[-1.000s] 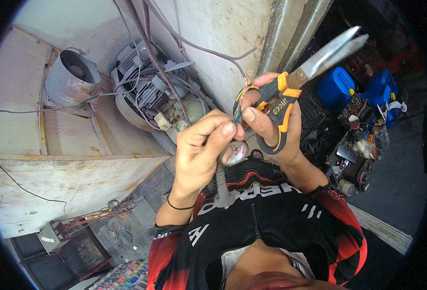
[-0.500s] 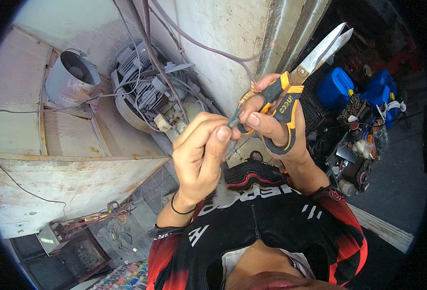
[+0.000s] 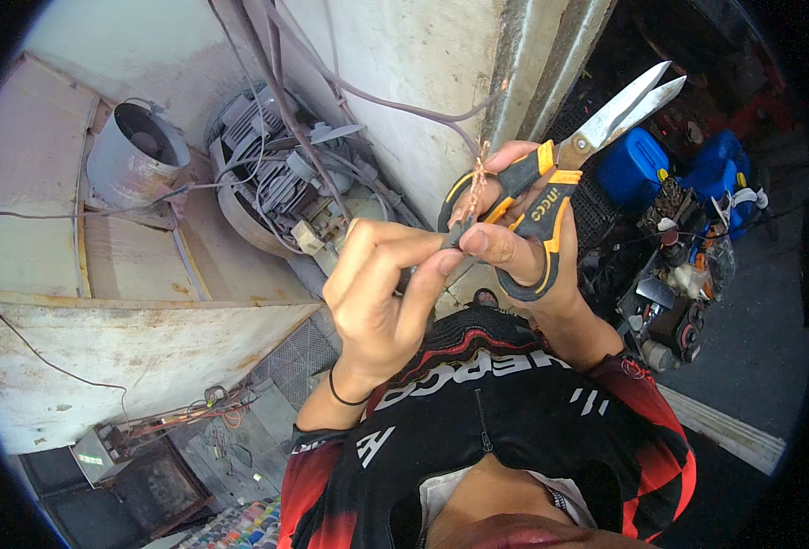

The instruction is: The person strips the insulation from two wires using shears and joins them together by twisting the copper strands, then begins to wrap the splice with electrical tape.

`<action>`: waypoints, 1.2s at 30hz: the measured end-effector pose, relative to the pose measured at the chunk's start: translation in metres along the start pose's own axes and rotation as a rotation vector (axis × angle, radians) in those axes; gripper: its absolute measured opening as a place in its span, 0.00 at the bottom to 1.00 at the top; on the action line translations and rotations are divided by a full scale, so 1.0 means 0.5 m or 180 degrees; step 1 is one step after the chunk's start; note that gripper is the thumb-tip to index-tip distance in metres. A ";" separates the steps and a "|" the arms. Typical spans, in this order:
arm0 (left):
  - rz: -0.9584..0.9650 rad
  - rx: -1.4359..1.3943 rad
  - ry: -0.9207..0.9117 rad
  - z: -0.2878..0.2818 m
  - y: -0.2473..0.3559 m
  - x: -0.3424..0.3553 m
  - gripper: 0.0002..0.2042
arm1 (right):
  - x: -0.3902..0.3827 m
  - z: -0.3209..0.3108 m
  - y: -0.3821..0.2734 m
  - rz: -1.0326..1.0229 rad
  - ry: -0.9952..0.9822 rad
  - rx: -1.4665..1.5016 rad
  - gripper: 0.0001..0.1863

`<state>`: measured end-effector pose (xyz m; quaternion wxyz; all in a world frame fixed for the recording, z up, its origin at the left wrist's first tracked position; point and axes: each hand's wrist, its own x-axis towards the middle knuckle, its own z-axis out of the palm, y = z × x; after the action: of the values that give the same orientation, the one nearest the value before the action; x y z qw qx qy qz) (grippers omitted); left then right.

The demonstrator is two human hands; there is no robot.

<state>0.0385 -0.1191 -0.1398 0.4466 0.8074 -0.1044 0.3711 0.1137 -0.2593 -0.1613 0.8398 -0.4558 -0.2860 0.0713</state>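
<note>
Right of centre in the frame, we are pinching a thin wire (image 3: 455, 240) between our left hand (image 3: 382, 302) fingers, while our right hand (image 3: 523, 252) is gripping scissors (image 3: 560, 174) and the frayed copper end (image 3: 480, 174). Stripping seems underway; next we are needing a steady pull along the wire.

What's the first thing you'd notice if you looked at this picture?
The big scissors with black-and-orange handles, gripped in the right hand at upper right, blades open and pointing up. Just beside them, the left hand pinches a thin wire with bare coppery strands against the right hand's fingers. Behind, on the left, sits a grey electric motor tangled in cables.
</note>
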 end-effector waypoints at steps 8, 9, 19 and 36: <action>-0.1538 -0.1536 -0.0469 -0.020 0.011 -0.003 0.08 | 0.005 0.018 0.001 0.0238 -0.0143 0.0661 0.25; -0.1732 -0.1820 -0.0676 -0.024 0.010 -0.001 0.08 | 0.006 0.016 0.007 0.0133 -0.0164 0.0613 0.25; -0.2417 -0.3271 -0.1266 -0.031 0.004 -0.002 0.12 | 0.018 -0.031 0.050 0.0081 0.0317 0.0953 0.26; -0.2049 -0.3738 -0.0838 -0.031 -0.009 0.003 0.12 | -0.102 -0.237 0.063 -0.0079 0.2053 -0.1324 0.21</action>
<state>0.0339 -0.1039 -0.1368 0.8824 0.4605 -0.0966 0.0002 0.1406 -0.3463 -0.2575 0.7770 -0.6121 -0.0209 -0.1456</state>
